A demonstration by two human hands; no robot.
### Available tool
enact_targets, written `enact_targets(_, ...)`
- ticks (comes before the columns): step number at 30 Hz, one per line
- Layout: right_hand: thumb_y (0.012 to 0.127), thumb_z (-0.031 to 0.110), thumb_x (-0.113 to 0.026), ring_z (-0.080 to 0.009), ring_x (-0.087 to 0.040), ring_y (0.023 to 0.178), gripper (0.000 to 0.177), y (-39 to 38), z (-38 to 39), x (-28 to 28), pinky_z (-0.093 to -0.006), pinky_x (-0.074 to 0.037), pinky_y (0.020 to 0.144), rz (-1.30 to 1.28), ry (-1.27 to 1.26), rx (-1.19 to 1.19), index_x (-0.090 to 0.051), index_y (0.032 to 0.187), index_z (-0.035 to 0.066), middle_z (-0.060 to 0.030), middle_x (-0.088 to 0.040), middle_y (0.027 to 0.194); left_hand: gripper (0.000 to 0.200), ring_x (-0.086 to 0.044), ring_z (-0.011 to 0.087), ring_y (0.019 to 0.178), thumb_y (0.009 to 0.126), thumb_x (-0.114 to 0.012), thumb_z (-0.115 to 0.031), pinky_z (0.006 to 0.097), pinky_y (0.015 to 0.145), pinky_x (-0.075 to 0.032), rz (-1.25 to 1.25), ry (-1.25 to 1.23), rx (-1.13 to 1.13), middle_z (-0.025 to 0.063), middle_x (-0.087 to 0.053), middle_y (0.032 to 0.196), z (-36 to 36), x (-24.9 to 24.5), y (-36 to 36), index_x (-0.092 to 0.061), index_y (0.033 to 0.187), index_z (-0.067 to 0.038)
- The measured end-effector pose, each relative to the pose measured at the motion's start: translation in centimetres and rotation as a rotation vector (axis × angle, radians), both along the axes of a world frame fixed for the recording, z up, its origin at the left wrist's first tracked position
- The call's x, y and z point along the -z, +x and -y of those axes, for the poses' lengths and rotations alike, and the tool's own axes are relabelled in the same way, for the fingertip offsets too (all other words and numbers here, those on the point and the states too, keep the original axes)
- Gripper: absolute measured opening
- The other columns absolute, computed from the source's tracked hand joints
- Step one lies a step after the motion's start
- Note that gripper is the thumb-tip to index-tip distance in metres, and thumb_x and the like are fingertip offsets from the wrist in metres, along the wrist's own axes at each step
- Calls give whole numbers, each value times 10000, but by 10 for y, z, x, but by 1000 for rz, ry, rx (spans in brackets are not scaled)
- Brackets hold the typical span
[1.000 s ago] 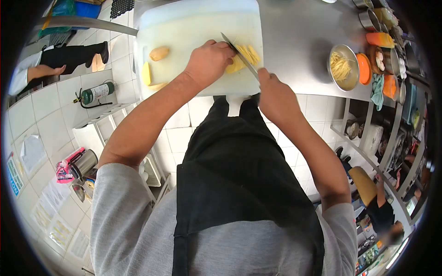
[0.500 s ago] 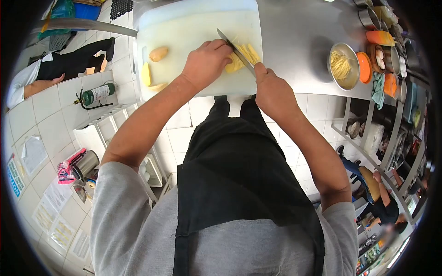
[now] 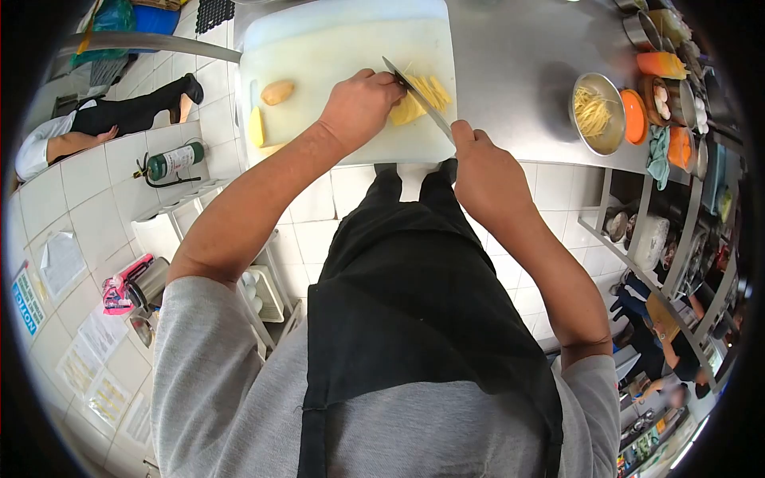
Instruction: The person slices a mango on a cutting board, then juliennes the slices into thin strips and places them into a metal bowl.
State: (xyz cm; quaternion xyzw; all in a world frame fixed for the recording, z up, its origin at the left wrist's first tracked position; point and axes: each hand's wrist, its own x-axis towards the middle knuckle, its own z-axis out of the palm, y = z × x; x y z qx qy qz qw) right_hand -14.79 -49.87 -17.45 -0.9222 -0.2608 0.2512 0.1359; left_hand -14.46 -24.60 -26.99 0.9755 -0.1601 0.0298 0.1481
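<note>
My right hand [image 3: 490, 177] is closed around the handle of a kitchen knife [image 3: 430, 110]. The blade runs diagonally up and left, across yellow potato strips [image 3: 433, 86] on a white cutting board [image 3: 319, 49]. Against the blade's left side, my left hand [image 3: 362, 105] has its fingers curled over potato slices [image 3: 406, 111], which partly show below the fingertips. A whole potato [image 3: 277, 92] lies at the board's left. Below it is a cut potato piece [image 3: 256, 127], and another piece is partly hidden by my left forearm.
A metal bowl [image 3: 612, 143] of potato strips stands on the steel counter [image 3: 510, 88] to the right. Beyond it are an orange lid [image 3: 633, 116], a green cloth [image 3: 658, 156] and several containers. A fire extinguisher [image 3: 170, 162] is at left. Other people are at both sides.
My right hand has shifted slightly down and right, drawing the knife back with it. My left hand stays curled by the blade. People at the right have changed position.
</note>
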Motion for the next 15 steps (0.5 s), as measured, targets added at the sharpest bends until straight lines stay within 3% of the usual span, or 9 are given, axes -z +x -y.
enact_targets(8,951,-9,-557,-465,-747,834,265,-6,5,-7,-526,-622,736,-29,-20,20,-510,1210,-31,-275,-690,1003,195,-712,254,942,937,-768,-149,387,840,-630,3,-36,-32,8,-770,1046,2,4,-2,-844,1115,-135)
enact_targets(15,965,-3,-555,-466,-745,831,254,6,-9,31,-541,-618,738,41,36,-22,-512,1214,-32,-275,-685,1007,149,-718,257,948,940,-766,-150,387,840,-630,-20,-25,-30,8,-777,1046,3,-2,0,-841,1068,-133)
